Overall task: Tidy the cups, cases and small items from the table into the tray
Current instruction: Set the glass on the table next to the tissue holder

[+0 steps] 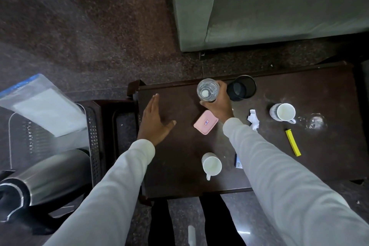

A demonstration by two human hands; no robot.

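Your right hand (218,104) is wrapped around a clear glass (208,90), fingers on its far side and thumb on the near side, so the glass sits at the far-left tip of your hand with its open mouth facing up at you. Whether its base touches the table (179,175) or is lifted, you cannot tell from above. It is over the far middle of the dark tabletop, just left of a black mesh cup (241,88), which stands near the far edge, close beside your knuckles.

Just near of your wrist lies a pink case (205,123), flat on the table. Your left hand (154,122) is open, fingers straight and together, thumb spread, palm down over the left end of the table, holding nothing.

Nearer you stands a white mug (212,165), handle toward you. To the right of your right sleeve lie crumpled white paper (253,119), a second white mug (283,112), a second clear glass (316,122) and a yellow strip (293,143). A small dark item (238,162) peeks out beside the sleeve.

The dark tray (95,136) sits left of the table, lower down.
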